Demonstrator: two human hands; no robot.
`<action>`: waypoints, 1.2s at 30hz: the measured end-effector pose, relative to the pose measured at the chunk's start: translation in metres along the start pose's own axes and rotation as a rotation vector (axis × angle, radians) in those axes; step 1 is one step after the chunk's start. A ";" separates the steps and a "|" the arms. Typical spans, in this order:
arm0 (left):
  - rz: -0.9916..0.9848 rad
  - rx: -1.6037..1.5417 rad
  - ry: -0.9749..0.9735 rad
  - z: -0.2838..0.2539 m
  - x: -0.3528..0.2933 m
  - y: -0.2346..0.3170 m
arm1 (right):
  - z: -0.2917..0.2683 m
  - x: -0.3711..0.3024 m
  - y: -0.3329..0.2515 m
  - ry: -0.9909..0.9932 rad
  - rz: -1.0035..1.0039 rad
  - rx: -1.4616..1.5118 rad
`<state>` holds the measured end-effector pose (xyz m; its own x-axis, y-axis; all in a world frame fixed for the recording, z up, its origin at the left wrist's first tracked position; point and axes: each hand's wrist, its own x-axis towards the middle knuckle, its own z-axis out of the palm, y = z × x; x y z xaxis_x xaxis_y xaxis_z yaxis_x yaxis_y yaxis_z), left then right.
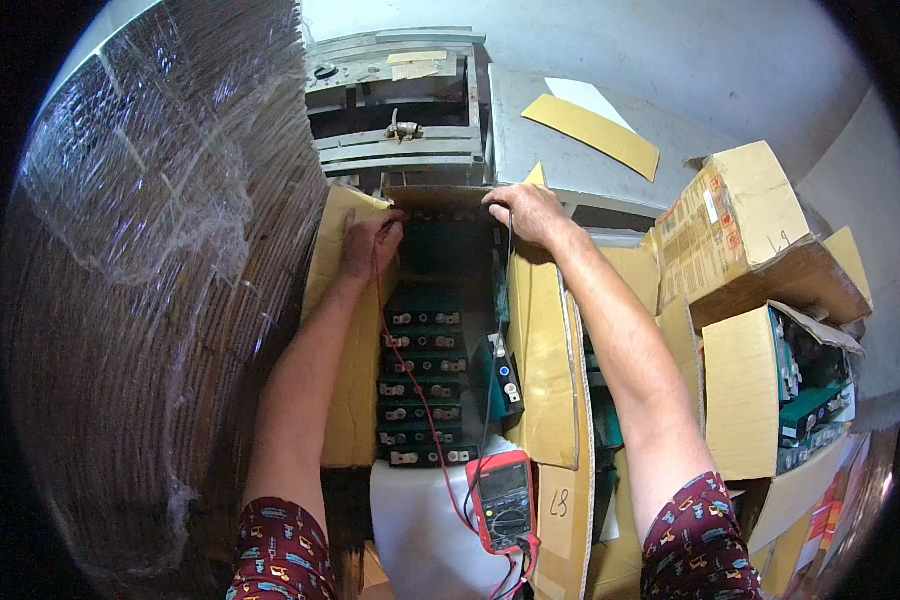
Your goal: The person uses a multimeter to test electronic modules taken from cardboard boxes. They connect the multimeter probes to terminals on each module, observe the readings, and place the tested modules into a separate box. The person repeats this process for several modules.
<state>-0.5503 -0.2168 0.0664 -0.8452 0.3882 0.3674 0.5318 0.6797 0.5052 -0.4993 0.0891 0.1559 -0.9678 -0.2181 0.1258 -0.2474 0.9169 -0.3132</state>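
My left hand (pixel 366 247) is closed at the far left corner of an open cardboard box (pixel 348 420). A red test lead (pixel 417 385) runs up into its fingers. At the far right corner, my right hand (pixel 532 213) is closed around a black test lead (pixel 490 395). The probe tips are lost in shadow. Both leads come from a red multimeter (pixel 505 497) at the box's near end; its reading is too small to make out. Dark green batteries (pixel 423 390) with metal terminals stand in a row inside the box. One battery (pixel 503 375) sits apart at the right wall.
Plastic-wrapped stacked sheets (pixel 160 330) rise on the left. A metal frame (pixel 395 150) and a grey surface (pixel 530 140) with a yellow card strip (pixel 595 137) lie beyond. More cardboard boxes (pixel 740 395) at the right hold similar green units.
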 end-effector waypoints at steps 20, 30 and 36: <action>0.035 -0.018 0.043 0.018 0.007 0.007 | -0.002 -0.001 0.016 -0.108 0.026 -0.126; 0.109 -0.108 0.054 0.012 0.015 -0.009 | 0.019 0.008 0.021 0.030 0.020 0.053; 0.101 0.003 0.040 0.004 0.012 -0.031 | -0.002 0.007 0.002 -0.068 -0.037 -0.003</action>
<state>-0.5773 -0.2313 0.0520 -0.7843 0.4302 0.4470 0.6141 0.6404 0.4613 -0.5068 0.0899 0.1576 -0.9590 -0.2738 0.0731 -0.2828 0.9087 -0.3071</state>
